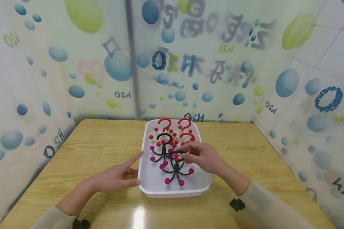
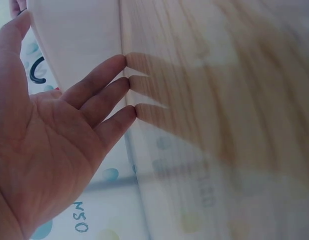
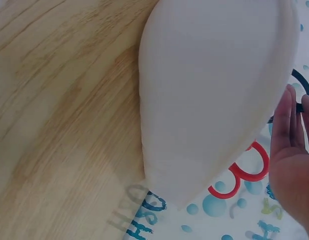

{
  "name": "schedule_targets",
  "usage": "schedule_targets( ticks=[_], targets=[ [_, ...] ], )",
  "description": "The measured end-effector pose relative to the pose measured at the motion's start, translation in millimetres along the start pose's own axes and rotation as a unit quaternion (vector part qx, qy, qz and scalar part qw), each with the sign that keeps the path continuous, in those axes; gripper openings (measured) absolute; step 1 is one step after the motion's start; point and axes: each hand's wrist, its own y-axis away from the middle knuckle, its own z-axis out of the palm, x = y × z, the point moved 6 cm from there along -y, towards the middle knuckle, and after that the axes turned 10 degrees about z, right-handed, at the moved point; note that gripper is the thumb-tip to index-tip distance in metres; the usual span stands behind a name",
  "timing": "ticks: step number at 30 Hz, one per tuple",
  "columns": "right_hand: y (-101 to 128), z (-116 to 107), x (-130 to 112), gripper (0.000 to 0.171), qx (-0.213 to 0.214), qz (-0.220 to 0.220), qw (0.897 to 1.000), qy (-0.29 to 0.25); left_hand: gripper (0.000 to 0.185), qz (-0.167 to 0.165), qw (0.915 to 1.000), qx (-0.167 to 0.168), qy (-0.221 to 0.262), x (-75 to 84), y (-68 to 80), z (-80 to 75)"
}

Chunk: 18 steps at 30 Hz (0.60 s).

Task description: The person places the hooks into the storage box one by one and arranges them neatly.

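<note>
In the head view a white tray (image 1: 149, 190) holds several hooked pieces. My right hand (image 1: 202, 156) pinches the hook of the nearer black hooked piece (image 1: 176, 168), whose curved prongs end in magenta balls. Farther back in the tray stands a second black hooked piece (image 1: 164, 149) of the same kind. My left hand (image 1: 114, 178) lies along the tray's left side, index finger and thumb touching its rim. In the left wrist view the other fingers (image 2: 107, 80) are extended, tips at the table. The right wrist view shows fingers (image 3: 283, 120) at the black hook.
Red hooked pieces (image 1: 186, 124) with red balls fill the far end of the tray. The tray stands on a wooden table (image 1: 232, 143). Patterned curtains (image 1: 183, 73) with bubble shapes hang behind the table and along both sides.
</note>
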Motion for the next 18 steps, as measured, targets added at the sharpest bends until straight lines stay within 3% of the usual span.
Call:
schedule_targets(
  ticks=[18],
  targets=[
    [4.1,-2.8,8.8,0.029,-0.002,0.016,1.000,0.009,0.099,-0.016,0.9999,0.001,0.000,4.0,0.6,-0.4]
  ],
)
